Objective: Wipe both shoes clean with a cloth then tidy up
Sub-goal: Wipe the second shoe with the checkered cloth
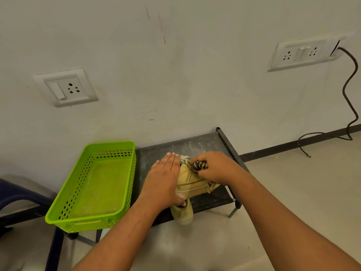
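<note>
Left hand (166, 177): laid flat, fingers straight and together, palm against the near side of the tan lace-up fabric shoe (190, 182), thumb stretched low toward its heel; grip released, steadying only. Right hand (216, 167): knuckles up, fingers curled, grip grasping the bunched black-and-tan striped cloth (200, 165), which was pressed onto the shoe's upper just beside the pale laces. Shoe: lay on the dark, dusty low metal worktop (203, 143), between the two hands. Second tan fabric shoe (183, 215): below the left thumb, overhanging the worktop's front edge. Bright green perforated plastic basket (109, 144): on the worktop's left end, near the left hand, its front corner past the edge. Back edge met the wall; bare surface lay behind the shoe; open floor lay to the right.
</note>
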